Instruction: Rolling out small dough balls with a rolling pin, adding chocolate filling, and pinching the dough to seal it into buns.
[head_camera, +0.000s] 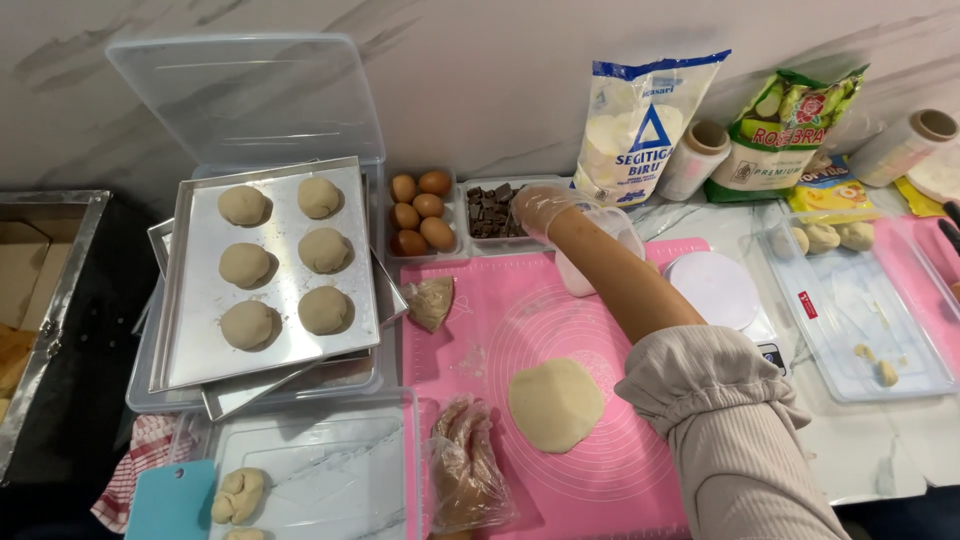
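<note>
A flattened round of pale dough (556, 403) lies on a pink silicone mat (500, 300). My right hand (545, 205), in a thin clear glove, reaches far forward over the edge of a small clear tray of dark chocolate pieces (490, 212); its fingers curl down at the chocolate, and I cannot see if they hold a piece. My left hand (465, 465), also in a loose clear glove, rests near the mat's front left edge, fingers apart and holding nothing, a little left of the dough round.
A metal baking tray (200, 300) with several dough balls sits on the left. Brown eggs (420, 212) are beside the chocolate. Flour bags (640, 120), film rolls (693, 160), a clear cup (610, 225), a white disc (713, 288), a clear tray (850, 320) and a blue scraper (170, 500) surround the mat.
</note>
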